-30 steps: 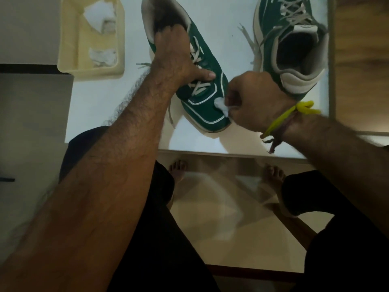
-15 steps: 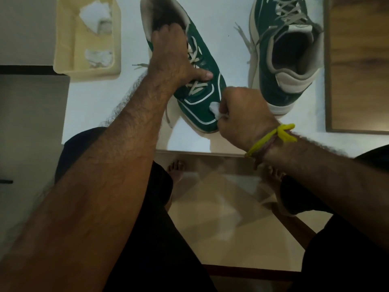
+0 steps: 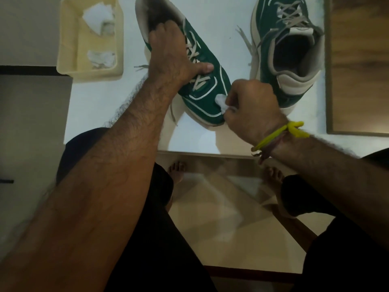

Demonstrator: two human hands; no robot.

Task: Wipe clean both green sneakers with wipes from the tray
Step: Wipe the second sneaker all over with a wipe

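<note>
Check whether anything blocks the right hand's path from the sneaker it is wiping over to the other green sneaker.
Nothing visible does. The right hand presses a white wipe on the toe of the near green sneaker; only bare white tabletop and a loose lace end lie between it and the second green sneaker.

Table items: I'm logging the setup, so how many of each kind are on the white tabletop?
Green lace-up sneakers: 2, one steadied by the left hand at, one at
Pale yellow plastic tray: 1
White wipes: 3, two in the tray, one gripped by the right hand at
Total: 6
</note>
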